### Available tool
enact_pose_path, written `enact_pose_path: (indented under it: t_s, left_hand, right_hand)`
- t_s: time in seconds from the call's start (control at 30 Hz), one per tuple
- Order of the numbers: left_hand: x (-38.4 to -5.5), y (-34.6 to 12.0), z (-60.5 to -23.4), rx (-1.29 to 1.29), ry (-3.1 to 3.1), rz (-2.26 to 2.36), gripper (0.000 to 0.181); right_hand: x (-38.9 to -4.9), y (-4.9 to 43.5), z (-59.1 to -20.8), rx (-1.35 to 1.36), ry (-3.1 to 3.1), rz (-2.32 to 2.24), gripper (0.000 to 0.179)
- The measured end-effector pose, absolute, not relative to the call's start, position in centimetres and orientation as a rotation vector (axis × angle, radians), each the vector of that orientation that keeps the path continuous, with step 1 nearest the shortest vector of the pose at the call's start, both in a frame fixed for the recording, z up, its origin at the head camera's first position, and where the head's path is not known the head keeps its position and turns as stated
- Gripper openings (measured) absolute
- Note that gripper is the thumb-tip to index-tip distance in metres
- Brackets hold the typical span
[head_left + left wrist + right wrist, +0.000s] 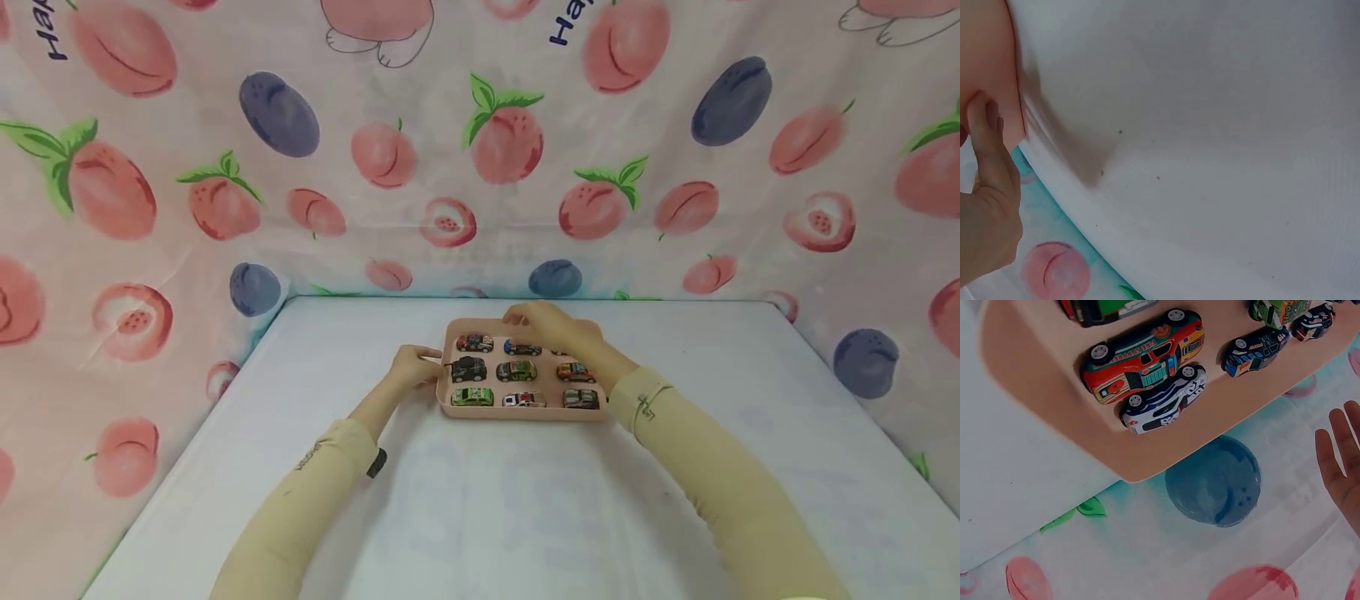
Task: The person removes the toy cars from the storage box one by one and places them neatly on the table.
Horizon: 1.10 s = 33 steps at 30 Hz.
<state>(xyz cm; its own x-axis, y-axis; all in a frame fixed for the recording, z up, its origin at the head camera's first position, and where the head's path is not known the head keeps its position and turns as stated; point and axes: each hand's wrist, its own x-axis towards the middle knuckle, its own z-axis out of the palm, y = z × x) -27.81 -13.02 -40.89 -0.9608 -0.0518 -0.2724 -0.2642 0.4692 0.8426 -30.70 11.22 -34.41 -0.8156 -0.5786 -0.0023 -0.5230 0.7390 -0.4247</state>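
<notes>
A shallow pink tray [547,413] lies on the white table with several toy cars in rows inside it. My left hand [415,367] grips the tray's left side; in the left wrist view its fingers [988,144] press against the tray wall [997,62]. Above the back rim, my right hand [547,323] hovers with nothing held. Its fingers [1338,459] look extended and apart from the tray in the right wrist view. A red toy car [1144,359] and a white-and-blue toy car [1165,403] sit close together there. My right arm partly covers the tray's right side.
The white table [480,517] extends around the tray. Behind it and at both sides hangs a fruit-printed cloth [450,192]. A small black object [377,463] shows at the left cuff.
</notes>
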Motion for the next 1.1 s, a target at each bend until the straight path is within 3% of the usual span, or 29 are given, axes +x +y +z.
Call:
enact_pose_path:
  t_s: [0.5,0.7,0.83,0.9,0.97,1.07,1.1]
  left_hand:
    - [-27.7,-13.9,-40.9,-0.236,2.438,1.494,0.047]
    - [-28.0,-13.4,-41.1,-0.305,2.430,1.496,0.042]
    - [-28.6,-13.7,-41.7,-0.356,2.393,1.492,0.041]
    - [-29.2,-13.9,-42.2,-0.366,2.362,1.509,0.040]
    - [-29.5,-14.0,-42.5,-0.390,2.332,1.528,0.040]
    - [-29.4,-13.8,-42.5,-0.416,2.283,1.577,0.041]
    - [-29.2,-13.7,-42.4,-0.423,2.272,1.588,0.041]
  right_hand:
    - [-33.8,6.5,-36.7,-0.829,2.727,-0.442,0.041]
    - [-34.3,5.6,-37.4,-0.831,2.689,-0.452,0.043]
    - [-36.1,4.8,-39.6,-0.889,2.694,-0.471,0.041]
    - [-40.0,4.8,-43.3,-0.945,2.731,-0.512,0.040]
    - [-41.7,4.9,-44.8,-0.946,2.746,-0.501,0.041]
    - [-42.8,4.5,-45.1,-0.807,2.729,-0.504,0.043]
    - [-41.4,4.4,-43.7,-0.761,2.726,-0.480,0.042]
